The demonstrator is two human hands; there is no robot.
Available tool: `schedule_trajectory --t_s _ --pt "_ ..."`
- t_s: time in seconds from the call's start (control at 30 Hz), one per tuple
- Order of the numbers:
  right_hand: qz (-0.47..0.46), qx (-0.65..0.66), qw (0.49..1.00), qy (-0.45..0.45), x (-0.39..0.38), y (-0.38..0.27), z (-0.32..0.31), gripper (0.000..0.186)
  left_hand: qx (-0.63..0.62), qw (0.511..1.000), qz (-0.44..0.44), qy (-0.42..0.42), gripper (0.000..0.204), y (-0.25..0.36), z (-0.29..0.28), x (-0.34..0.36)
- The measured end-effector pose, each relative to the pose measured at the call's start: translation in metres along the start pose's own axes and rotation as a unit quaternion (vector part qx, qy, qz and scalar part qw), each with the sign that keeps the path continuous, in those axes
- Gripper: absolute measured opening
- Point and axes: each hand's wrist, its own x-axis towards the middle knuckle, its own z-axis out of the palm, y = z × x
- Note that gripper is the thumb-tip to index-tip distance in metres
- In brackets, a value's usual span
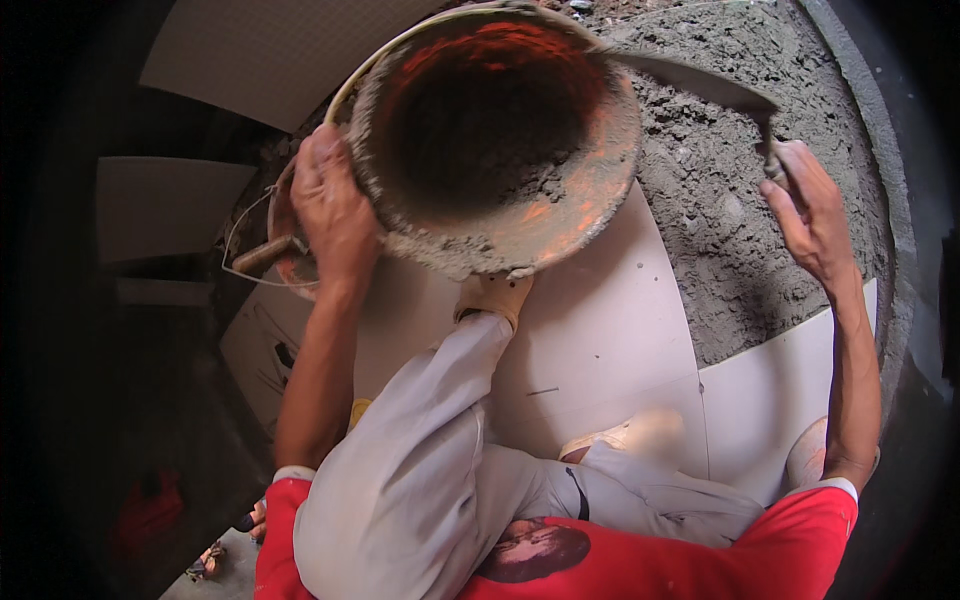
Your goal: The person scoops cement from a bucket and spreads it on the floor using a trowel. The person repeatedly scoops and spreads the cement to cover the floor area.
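An orange bucket [590,225], crusted with grey mortar, is tilted with its mouth toward me. My left hand [335,205] is closed on its left rim, by the pale handle. Inside, the bucket is dark, with mortar clinging to the lower wall. My right hand [815,215] grips the handle of a trowel [700,80]. The blade's tip meets the bucket's upper right rim; whether it touches cannot be made out. Below the trowel spreads a bed of wet grey mortar [730,240].
White floor tiles [620,330] border the mortar. Behind my left forearm stands a second bucket [295,270] with a wire handle and wooden grip. More pale tiles [175,205] lie at the left. A raised edge [880,130] curves along the right. My shoes [640,432] rest on the tiles.
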Motion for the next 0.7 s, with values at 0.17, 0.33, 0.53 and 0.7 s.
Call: schedule_trajectory --t_s 0.17,0.33,0.53,0.7 --pt "-0.046 -0.143 0.989 -0.008 0.032 -0.073 0.025 0.019 -0.098 0.994 0.035 -0.016 0.038 0.042 0.034 -0.007" --pt "-0.039 -0.114 0.992 -0.047 0.088 -0.094 0.099 0.020 -0.122 0.988 0.063 -0.068 0.033 0.059 0.044 -0.012" --pt "-0.056 -0.031 0.991 -0.118 0.048 -0.116 0.150 0.017 -0.089 0.983 0.149 -0.057 0.035 0.042 0.040 0.005" --pt "-0.061 -0.101 0.992 -0.051 0.041 -0.109 0.107 0.013 -0.092 0.993 0.069 -0.031 0.040 0.043 0.039 0.011"
